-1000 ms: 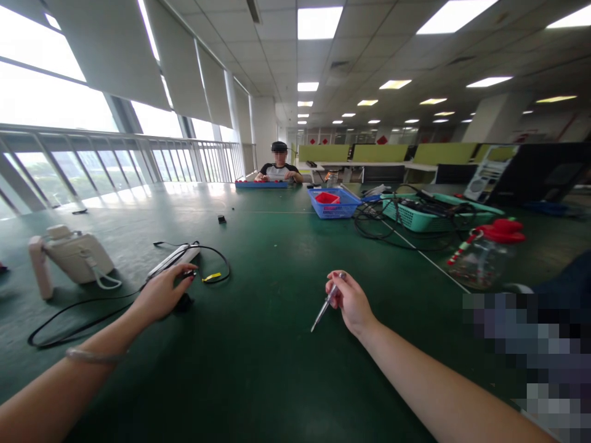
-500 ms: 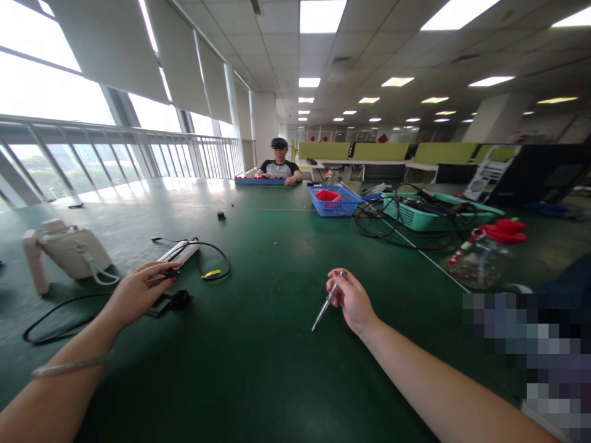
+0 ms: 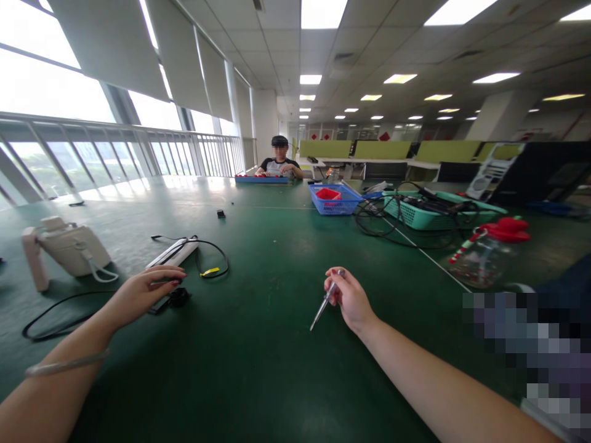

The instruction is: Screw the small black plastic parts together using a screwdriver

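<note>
My right hand (image 3: 351,300) is closed around a slim screwdriver (image 3: 319,314), its clear handle in the fingers and its metal tip slanting down to the left over the green table. At the left, my left hand (image 3: 145,292) has its thumb and fingers closed on a small black part, mostly hidden by the fingertips. Just below those fingers lies a black device (image 3: 179,298) with a flat dark piece beside it. Beyond the hand is a long white bar (image 3: 178,251), with a thin black cable (image 3: 228,261) bearing a yellow tag (image 3: 211,271).
A beige bottle (image 3: 76,249) with a strap stands at the left. To the right are a blue basket (image 3: 339,208), a green basket (image 3: 410,216) with tangled cables, and a red-lidded jar (image 3: 482,261). Across the table (image 3: 272,369) sits a person (image 3: 278,163) behind a blue tray (image 3: 261,179).
My left hand has lowered a little over the black device, with the small black part now more hidden. My right hand holds the screwdriver almost still. The far person's hand has lifted.
</note>
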The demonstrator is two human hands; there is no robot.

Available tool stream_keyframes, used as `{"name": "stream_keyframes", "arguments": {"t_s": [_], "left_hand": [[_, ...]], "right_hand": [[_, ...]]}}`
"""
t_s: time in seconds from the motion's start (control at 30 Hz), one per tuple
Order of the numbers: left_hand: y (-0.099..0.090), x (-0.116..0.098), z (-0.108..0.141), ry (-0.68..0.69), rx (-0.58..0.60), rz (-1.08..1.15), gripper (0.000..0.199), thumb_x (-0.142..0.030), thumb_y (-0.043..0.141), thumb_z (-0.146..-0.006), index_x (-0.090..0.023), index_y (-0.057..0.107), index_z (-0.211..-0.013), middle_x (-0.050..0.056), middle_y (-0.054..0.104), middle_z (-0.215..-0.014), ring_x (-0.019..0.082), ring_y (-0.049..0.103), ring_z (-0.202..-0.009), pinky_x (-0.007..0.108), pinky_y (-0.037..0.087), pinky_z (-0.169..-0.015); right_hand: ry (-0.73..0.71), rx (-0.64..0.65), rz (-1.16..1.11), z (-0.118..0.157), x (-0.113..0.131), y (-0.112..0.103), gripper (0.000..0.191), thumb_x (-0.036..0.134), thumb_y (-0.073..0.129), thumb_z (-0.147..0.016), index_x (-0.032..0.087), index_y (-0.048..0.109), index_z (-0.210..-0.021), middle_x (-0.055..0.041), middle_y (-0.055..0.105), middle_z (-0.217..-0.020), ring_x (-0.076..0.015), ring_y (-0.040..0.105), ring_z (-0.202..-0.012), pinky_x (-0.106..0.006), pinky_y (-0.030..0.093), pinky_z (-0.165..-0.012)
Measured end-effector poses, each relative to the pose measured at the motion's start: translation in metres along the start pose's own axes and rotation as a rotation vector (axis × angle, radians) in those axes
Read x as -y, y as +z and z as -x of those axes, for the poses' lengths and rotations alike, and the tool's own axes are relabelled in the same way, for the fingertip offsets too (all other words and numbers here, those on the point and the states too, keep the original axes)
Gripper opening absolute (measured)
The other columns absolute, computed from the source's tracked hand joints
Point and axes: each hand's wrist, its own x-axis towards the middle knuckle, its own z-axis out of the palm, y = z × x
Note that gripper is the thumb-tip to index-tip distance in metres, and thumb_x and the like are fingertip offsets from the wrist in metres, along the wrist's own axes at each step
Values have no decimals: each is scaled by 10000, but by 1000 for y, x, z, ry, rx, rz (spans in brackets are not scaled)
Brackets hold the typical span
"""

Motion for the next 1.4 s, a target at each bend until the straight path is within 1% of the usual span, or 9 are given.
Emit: {"name": "stream_keyframes", "arguments": {"t_s": [0.1,0.23,0.4,0.67,0.73,0.93,1.1,1.23,1.4], "left_hand": [[0,2,-1,18,18,-34,527,-644,567,-762,-185,738,-956,115,656,-1179,267,627,-1068,389,527,-939],[0,7,-2,39,37,-28,474,-610,594,-762,-195,735,-943,108,674,-1144,255,643,-1029,385,529,-930],[-1,5,0,41,50,28,435,-564,629,-749,-186,715,-947,109,674,-1109,253,645,-1014,381,532,-927],[4,3,-1,-60,-8,95,530,-525,718,-659,-154,622,-1025,116,672,-1046,258,651,-995,410,518,-950],[4,1,-1,-80,-5,91,546,-537,720,-650,-153,623,-1027,115,671,-1053,260,650,-998,422,502,-971],[4,-3,1,-103,76,139,609,-573,689,-691,-138,620,-1113,128,669,-1108,269,650,-1017,400,524,-935],[2,-3,1,-90,83,94,665,-630,637,-717,-143,624,-1170,146,671,-1149,291,638,-1049,426,510,-941],[1,-1,0,-63,83,29,667,-651,592,-742,-153,638,-1182,126,686,-1127,270,647,-1026,375,513,-926],[1,3,-1,-24,99,-11,647,-634,565,-775,-157,630,-1208,121,649,-1211,253,627,-1069,343,486,-965]], "right_hand": [[3,9,-2,0,1,1,234,445,620,-854,211,602,-846,24,589,-657,-86,463,-488,-217,360,-451],[5,10,-7,-1,0,1,243,453,628,-842,212,597,-843,25,591,-647,-87,460,-480,-218,353,-444],[6,8,-1,0,-1,2,249,458,640,-824,214,592,-833,27,595,-635,-89,459,-469,-218,345,-436],[16,24,13,1,1,3,266,467,643,-823,208,591,-845,22,595,-647,-90,465,-476,-222,356,-445],[18,25,15,1,1,3,273,473,643,-821,206,589,-844,22,593,-643,-90,464,-473,-222,354,-442],[23,27,23,3,3,4,278,482,644,-816,211,591,-842,23,595,-644,-92,468,-475,-227,357,-447],[33,29,33,3,4,4,288,495,650,-805,215,594,-838,24,594,-647,-101,470,-487,-235,369,-459],[30,36,40,3,4,5,286,488,646,-812,210,591,-844,22,595,-647,-97,470,-485,-230,369,-458],[22,30,30,2,2,5,280,481,648,-811,209,588,-841,24,595,-635,-91,468,-470,-223,359,-443]]}}
